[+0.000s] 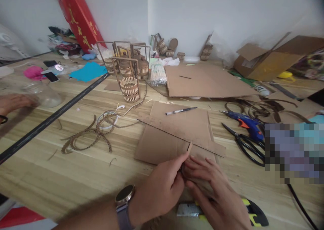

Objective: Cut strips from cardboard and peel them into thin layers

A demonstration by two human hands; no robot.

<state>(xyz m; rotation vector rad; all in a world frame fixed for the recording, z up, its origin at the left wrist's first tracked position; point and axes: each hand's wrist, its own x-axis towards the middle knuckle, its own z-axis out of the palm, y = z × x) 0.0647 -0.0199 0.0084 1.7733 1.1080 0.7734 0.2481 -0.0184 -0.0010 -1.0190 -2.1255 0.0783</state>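
My left hand (164, 186), with a watch (125, 194) on the wrist, is closed on a narrow cardboard strip (189, 147) whose tip sticks up past the thumb. Fingers of my right hand (217, 193) are bent against the same strip from the other side; its lower part is hidden between the hands. Partly under my right hand lies a yellow-and-black utility knife (188, 210). Just beyond my fingers, a long cardboard piece (177, 135) rests across a cardboard sheet (152, 145), with a pen (181, 111) farther up.
Scissors (246, 145) and a blue glue gun (249, 125) lie at right. Coiled corrugated strips (88, 135) are at left. Small slatted buckets (129, 90) with tall handles stand farther back, near a large cardboard sheet (207, 79). Another person's hand (15, 105) is by a clear jar (48, 96).
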